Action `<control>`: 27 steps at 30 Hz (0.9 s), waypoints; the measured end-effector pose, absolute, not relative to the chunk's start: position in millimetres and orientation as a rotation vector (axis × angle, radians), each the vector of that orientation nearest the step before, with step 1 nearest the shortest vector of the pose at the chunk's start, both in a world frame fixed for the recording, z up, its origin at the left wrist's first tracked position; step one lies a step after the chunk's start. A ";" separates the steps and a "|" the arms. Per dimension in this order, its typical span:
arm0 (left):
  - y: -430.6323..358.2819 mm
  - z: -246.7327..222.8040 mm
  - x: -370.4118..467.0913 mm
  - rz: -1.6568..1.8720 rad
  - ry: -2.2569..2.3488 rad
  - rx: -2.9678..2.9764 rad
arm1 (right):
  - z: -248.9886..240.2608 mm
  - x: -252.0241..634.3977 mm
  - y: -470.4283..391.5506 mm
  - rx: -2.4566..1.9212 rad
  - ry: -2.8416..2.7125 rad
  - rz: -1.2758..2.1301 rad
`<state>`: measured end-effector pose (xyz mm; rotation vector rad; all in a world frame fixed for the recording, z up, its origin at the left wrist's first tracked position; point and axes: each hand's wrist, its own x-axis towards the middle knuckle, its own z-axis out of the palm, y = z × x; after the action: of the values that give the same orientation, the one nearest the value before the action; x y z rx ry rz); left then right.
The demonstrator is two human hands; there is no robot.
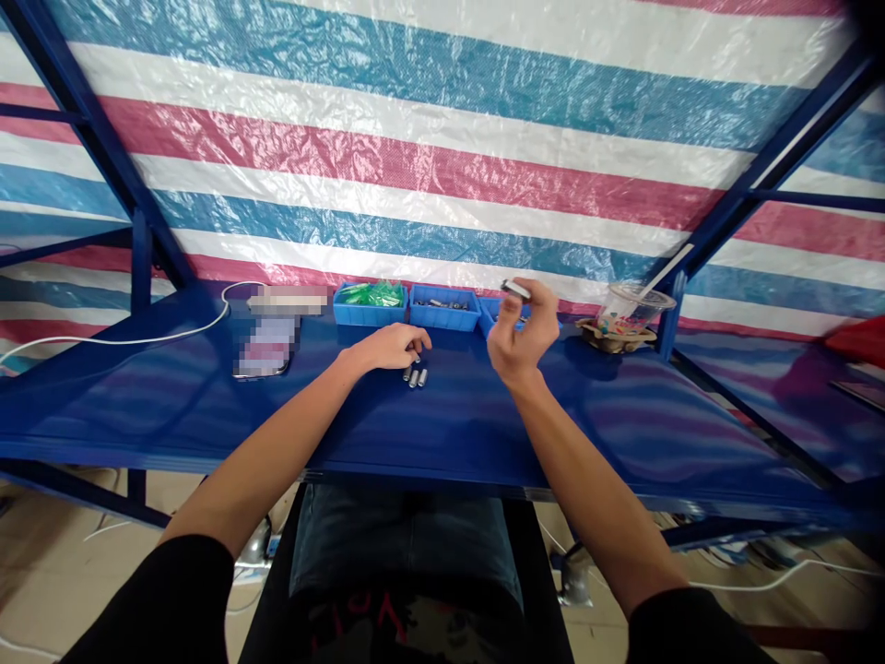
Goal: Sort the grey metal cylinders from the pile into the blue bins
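Observation:
My left hand is low over the blue table, its fingers curled at a small metal cylinder. Several short silver cylinders stand or lie just below those fingertips. Raised above the table on the right, my right hand pinches a small dark and silver piece between thumb and fingers. Behind the hands is a row of blue bins: one with green plastic pieces, one with small metal parts, and a third partly hidden by my right hand.
A phone lies on the table at the left, by a pale box-like object and a white cable. On the right a plastic cup with a straw sits in a brown holder. Blue frame posts flank both sides.

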<state>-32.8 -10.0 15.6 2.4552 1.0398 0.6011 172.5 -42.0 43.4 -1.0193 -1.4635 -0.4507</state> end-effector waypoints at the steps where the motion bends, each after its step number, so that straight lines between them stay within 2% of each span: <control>1: -8.0 12.7 -32.9 0.573 1.036 2.464 | 47.1 174.8 -38.2 -1.067 -1.440 -0.448; 8: -0.8 4.9 -28.6 0.588 1.109 2.482 | 41.5 179.0 -16.3 -1.546 -1.782 -0.280; 16: -0.8 8.1 -33.1 0.732 1.207 2.403 | 4.7 155.4 -24.0 -1.260 -2.339 -0.007; 27: -2.7 12.9 -36.3 0.714 1.319 2.429 | -10.1 136.7 -20.0 -1.131 -2.450 0.217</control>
<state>-36.3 -2.7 12.9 2.4286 1.3194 0.7145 136.7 -20.0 -10.1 -1.1312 -2.4498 0.2173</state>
